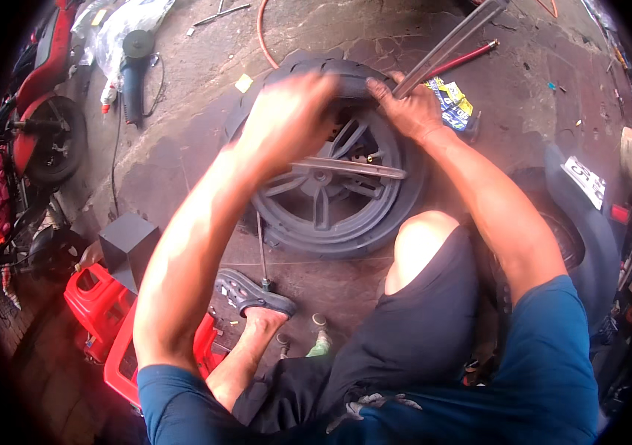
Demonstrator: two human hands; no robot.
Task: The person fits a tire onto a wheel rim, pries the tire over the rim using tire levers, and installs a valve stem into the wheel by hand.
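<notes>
A motorcycle wheel with a black tire [397,215] and a grey spoked rim [321,215] lies flat on the ground before my knees. My right hand [414,110] is closed round a long metal tire lever [453,48] at the tire's far right edge, the lever slanting up and away to the right. Over the far left part of the tire is my left hand [294,115], curled and smeared by motion; whether it grips anything is unclear. A second metal bar [353,166] lies across the rim, its left end passing behind my left wrist.
An angle grinder [135,78] lies at the far left beside plastic wrapping. A dark box [129,245] and a red plastic stool [97,308] stand left of me. A red hose [461,61] and a yellow-blue packet [451,104] lie beyond the wheel. A motorcycle fender [590,222] is at right.
</notes>
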